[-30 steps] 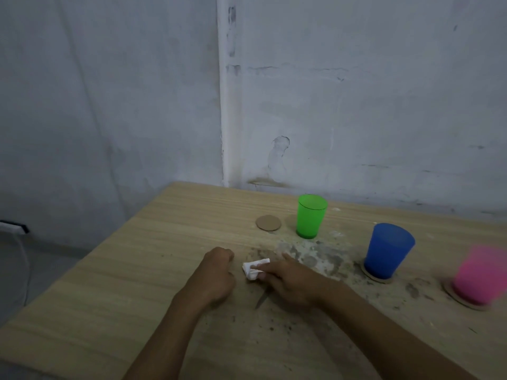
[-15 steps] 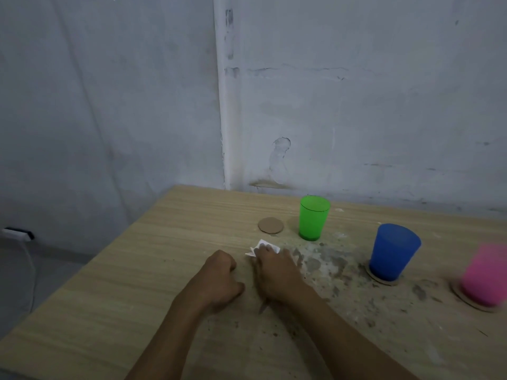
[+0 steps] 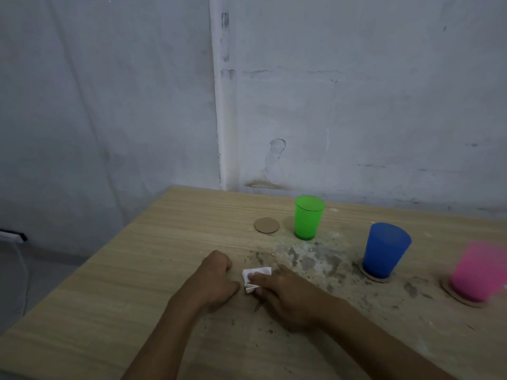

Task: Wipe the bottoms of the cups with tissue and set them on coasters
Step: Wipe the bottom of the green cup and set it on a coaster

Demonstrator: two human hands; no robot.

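Two bare forearms reach across a stained wooden table [image 3: 137, 270]. The left hand [image 3: 216, 281] rests as a clenched fist, its grip empty; just right of it, the right hand [image 3: 285, 297] pins a folded white tissue [image 3: 256, 278] to the table, the grip closed on it. Farther right, a blue cup [image 3: 384, 249] and a blurred pink cup [image 3: 477, 274] each stand on a coaster. Beyond, near the peeling wall [image 3: 356, 105], a green cup [image 3: 307, 218] stands directly on the table, a bare coaster [image 3: 266, 225] just left of it.
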